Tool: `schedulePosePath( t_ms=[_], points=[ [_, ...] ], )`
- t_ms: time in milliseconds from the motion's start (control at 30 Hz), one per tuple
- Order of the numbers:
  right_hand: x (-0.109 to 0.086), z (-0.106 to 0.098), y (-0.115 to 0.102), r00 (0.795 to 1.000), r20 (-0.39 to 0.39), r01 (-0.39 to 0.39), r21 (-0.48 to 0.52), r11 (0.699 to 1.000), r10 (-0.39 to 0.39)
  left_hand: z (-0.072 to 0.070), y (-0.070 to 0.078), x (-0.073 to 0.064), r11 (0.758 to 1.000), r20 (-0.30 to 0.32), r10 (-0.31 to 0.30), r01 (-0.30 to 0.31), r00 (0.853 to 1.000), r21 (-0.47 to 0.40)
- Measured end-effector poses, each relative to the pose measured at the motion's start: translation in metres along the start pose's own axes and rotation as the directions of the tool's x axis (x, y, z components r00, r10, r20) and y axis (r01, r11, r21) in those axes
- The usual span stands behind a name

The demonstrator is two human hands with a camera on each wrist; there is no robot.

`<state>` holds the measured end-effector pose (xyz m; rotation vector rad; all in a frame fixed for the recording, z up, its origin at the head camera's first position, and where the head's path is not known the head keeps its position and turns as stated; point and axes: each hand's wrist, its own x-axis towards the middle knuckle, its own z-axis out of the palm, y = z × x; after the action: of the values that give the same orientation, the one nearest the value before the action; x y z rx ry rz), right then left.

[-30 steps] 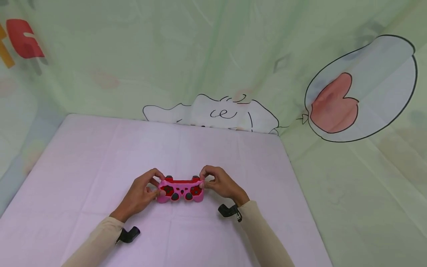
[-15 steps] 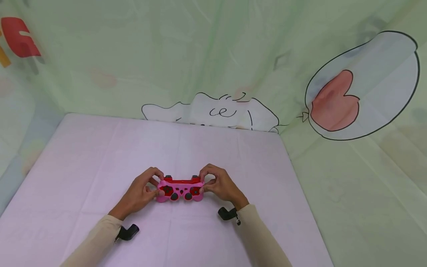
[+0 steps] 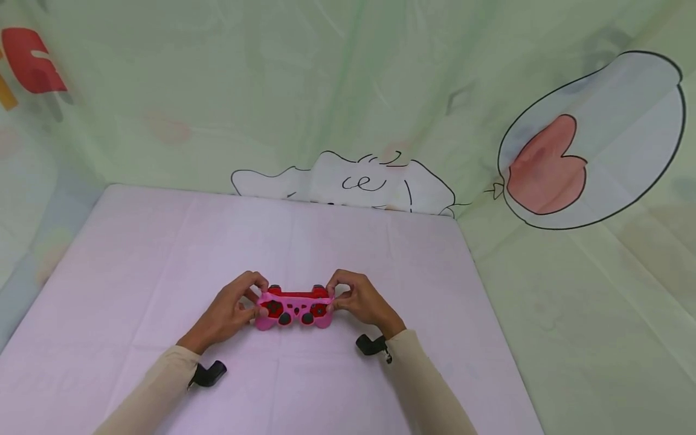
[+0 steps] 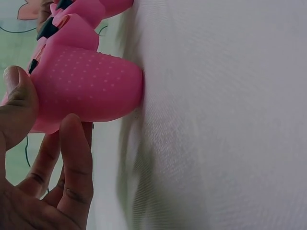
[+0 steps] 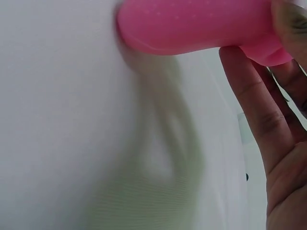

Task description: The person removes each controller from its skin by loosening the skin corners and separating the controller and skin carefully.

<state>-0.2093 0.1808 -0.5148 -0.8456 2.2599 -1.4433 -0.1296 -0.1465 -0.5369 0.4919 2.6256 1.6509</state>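
Note:
A red game controller (image 3: 318, 310) with dark sticks and buttons sits in a pink dotted silicone cover (image 3: 264, 323), its grips pointing toward the person. Along the far edge the red body and black shoulder buttons show outside the cover. My left hand (image 3: 231, 311) pinches the left end, thumb on the front face and fingers bent behind. At the right end my right hand (image 3: 363, 299) pinches the cover's upper corner between thumb and fingers. In the left wrist view the dotted cover's left grip (image 4: 91, 84) reaches down to the cloth; the right wrist view shows the other grip (image 5: 192, 24) close up.
A pale pink cloth (image 3: 179, 254) covers the table under the controller. Green printed curtains (image 3: 272, 90) rise behind and at both sides, one bearing a balloon drawing (image 3: 614, 139). Black wrist cameras (image 3: 209, 373) are strapped at both cream sleeves (image 3: 157, 386).
The head view has shifted slightly. Both hands stay at the controller's ends, with only a small shift of the right fingers at the cover's corner.

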Motion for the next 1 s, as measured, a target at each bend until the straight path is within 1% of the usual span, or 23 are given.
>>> schedulePosePath(
  t_ms=[167, 233, 367, 433, 600, 733, 900, 1000],
  points=[
    [-0.0021, 0.0043, 0.0047, 0.999, -0.038, 0.025, -0.026, 0.999, -0.026, 0.0006, -0.0014, 0.0011, 1.0, -0.004, -0.025, 0.025, 1.0, 0.003],
    [-0.0041, 0.0059, 0.0057, 0.998, -0.046, 0.034, -0.017, 0.999, -0.035, 0.0013, -0.002, 0.0012, 0.999, -0.009, -0.035, 0.035, 0.999, -0.001],
    [-0.0082, 0.0071, 0.0044, 0.999, -0.043, 0.033, 0.035, 0.999, -0.031, 0.0028, -0.0006, 0.0001, 0.998, -0.005, -0.054, 0.054, 0.999, -0.026],
    [-0.0079, 0.0061, 0.0027, 0.999, -0.04, 0.031, 0.034, 0.999, -0.029, 0.0032, 0.0003, -0.0002, 0.998, -0.002, -0.058, 0.058, 0.998, -0.035],
    [-0.0026, 0.0018, 0.0019, 0.999, -0.03, 0.043, -0.036, 0.998, -0.044, 0.0026, -0.0009, -0.0001, 0.999, -0.007, -0.051, 0.051, 0.999, -0.015],
    [-0.0021, 0.0014, 0.0024, 0.998, -0.028, 0.051, -0.08, 0.996, -0.053, 0.0014, -0.0027, 0.0008, 0.998, 0.005, -0.058, 0.058, 0.998, -0.006],
    [-0.0046, 0.0036, 0.0066, 0.999, -0.038, 0.029, -0.077, 0.997, -0.032, 0.0016, -0.0057, 0.0029, 0.998, 0.025, -0.055, 0.055, 0.998, -0.035],
    [-0.0061, 0.0061, 0.0098, 0.998, -0.052, 0.016, -0.081, 0.997, -0.021, 0.0035, -0.0085, 0.0044, 0.998, 0.018, -0.053, 0.054, 0.998, -0.044]
  ],
)
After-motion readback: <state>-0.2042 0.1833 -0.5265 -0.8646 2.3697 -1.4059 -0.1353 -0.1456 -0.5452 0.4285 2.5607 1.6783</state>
